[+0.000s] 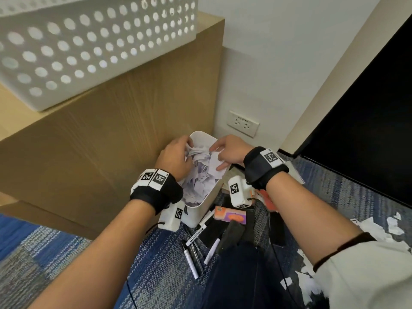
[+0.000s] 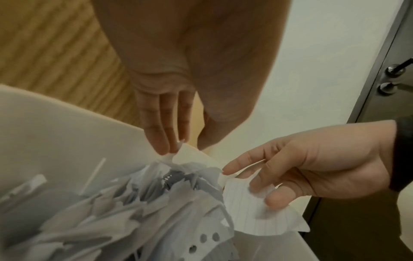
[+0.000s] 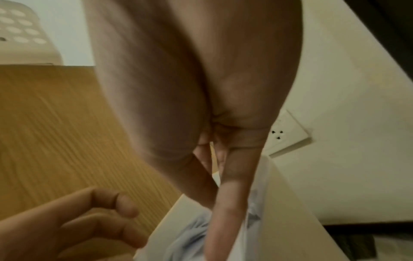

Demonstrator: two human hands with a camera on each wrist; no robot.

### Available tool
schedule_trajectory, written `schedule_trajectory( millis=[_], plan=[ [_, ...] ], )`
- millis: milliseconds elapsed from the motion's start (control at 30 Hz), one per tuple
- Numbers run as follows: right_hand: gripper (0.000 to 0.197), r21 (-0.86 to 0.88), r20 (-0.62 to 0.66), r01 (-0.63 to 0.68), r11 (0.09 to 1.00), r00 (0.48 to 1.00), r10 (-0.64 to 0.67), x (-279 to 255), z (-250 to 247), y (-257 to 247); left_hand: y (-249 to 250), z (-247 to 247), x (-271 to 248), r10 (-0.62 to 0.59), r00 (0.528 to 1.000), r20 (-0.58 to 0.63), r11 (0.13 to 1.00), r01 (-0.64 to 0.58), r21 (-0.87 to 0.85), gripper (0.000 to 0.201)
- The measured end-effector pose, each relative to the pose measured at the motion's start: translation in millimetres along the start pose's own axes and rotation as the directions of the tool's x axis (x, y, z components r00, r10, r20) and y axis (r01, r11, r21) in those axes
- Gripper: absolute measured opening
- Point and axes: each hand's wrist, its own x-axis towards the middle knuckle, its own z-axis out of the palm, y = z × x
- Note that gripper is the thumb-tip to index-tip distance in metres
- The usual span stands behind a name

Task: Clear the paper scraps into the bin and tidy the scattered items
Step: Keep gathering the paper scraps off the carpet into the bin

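Left hand (image 2: 165,121) loose over the heaped bin (image 1: 201,202), right hand (image 2: 312,169) pinching a scrap (image 2: 257,217) at the rim; it may fall outside.

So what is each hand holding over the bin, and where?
Right hand pinches a white lined paper scrap at its top edge; left hand only touches crumpled scraps.
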Motion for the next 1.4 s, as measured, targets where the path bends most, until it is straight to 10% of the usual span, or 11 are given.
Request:
schedule_trajectory(
  millis=[133,300,400,567,700,800,1000,1267,1400],
  plan=[
    [0.029,-0.026,-0.210,0.137,0.990,0.968,-0.139,-3,-2,20,5,14,5,-0.006,0.959,0.283,1.000,-0.002,0.028,0.038],
    [0.021,-0.087,-0.414,0.322,0.943,0.849,-0.328,5,-4,20,-23,40,-6,-0.286,0.686,0.669,0.915,-0.012,0.403,0.035],
    [0.014,-0.166,-0.430,0.405,0.899,0.791,-0.435,11,9,11,-26,40,-9,-0.283,0.717,0.637,0.917,0.007,0.399,0.032],
    [0.023,-0.661,0.158,0.278,0.697,0.960,-0.233,17,35,18,-20,25,1,-0.296,0.866,0.404,0.912,0.131,0.388,0.025],
    [0.028,-0.611,0.180,0.323,0.723,0.946,-0.271,8,30,18,-5,6,4,-0.230,0.943,0.239,0.949,0.163,0.271,0.024],
    [0.036,-0.603,0.014,0.274,0.749,0.943,-0.333,6,18,23,9,4,0,-0.157,0.906,0.394,0.973,0.073,0.218,0.035],
    [0.039,-0.486,-0.106,0.302,0.820,0.911,-0.399,-5,10,40,28,23,-18,-0.233,0.643,0.730,0.969,0.089,0.230,0.051],
    [0.039,-0.119,-0.176,0.406,0.906,0.890,-0.422,-13,2,44,14,21,-27,-0.361,0.616,0.700,0.869,-0.051,0.492,0.047],
    [0.040,-0.003,-0.337,0.406,0.914,0.860,-0.383,-28,-26,63,37,6,-17,-0.295,0.768,0.569,0.865,-0.039,0.500,0.036]
  ],
)
